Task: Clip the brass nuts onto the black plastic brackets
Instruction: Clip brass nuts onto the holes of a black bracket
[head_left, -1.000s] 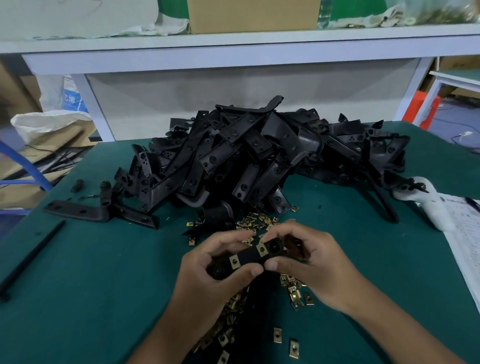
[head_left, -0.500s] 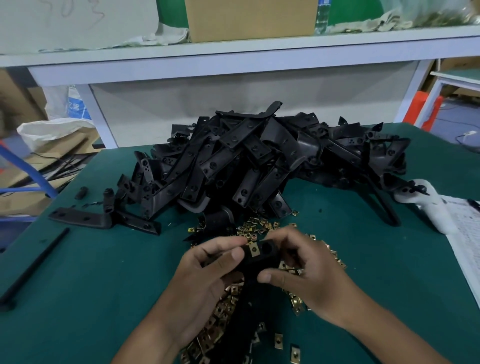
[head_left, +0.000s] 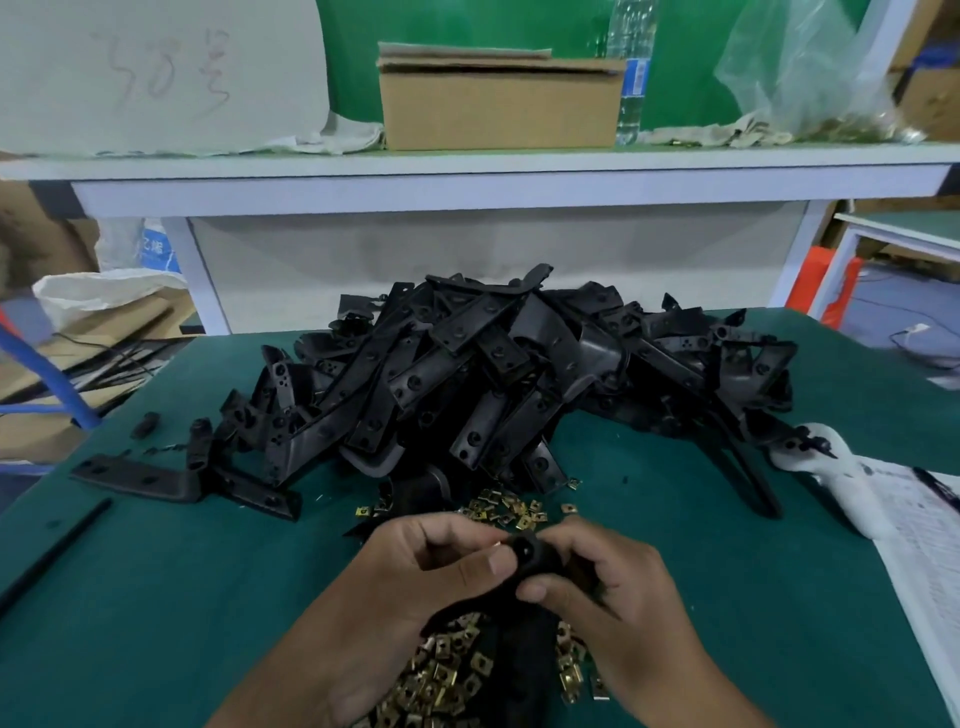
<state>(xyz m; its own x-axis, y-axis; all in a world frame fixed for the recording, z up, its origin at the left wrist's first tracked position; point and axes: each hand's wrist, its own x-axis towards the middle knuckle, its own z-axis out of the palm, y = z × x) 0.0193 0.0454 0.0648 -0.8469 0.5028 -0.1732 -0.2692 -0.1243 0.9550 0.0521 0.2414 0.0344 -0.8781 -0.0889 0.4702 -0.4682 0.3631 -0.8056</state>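
Observation:
Both hands hold one black plastic bracket (head_left: 537, 558) just above the green table (head_left: 156, 597). My left hand (head_left: 431, 571) grips its left end with thumb and fingers. My right hand (head_left: 613, 582) grips the right end, thumb underneath. A glint of brass shows at the bracket's top edge between my fingertips. Loose brass nuts (head_left: 441, 675) lie heaped under my wrists, and more brass nuts (head_left: 511, 509) are scattered just beyond my hands. A big pile of black brackets (head_left: 493, 374) fills the middle of the table.
A long black bracket (head_left: 140, 475) and a thin black rod (head_left: 52, 556) lie at the left. A white object (head_left: 847, 488) and printed paper (head_left: 919, 545) sit at the right edge. A shelf behind carries a cardboard box (head_left: 498, 104).
The bracket has been turned in my hands: its flat face with two brass nuts no longer faces me, and an end now points up. The camera view tilted upward.

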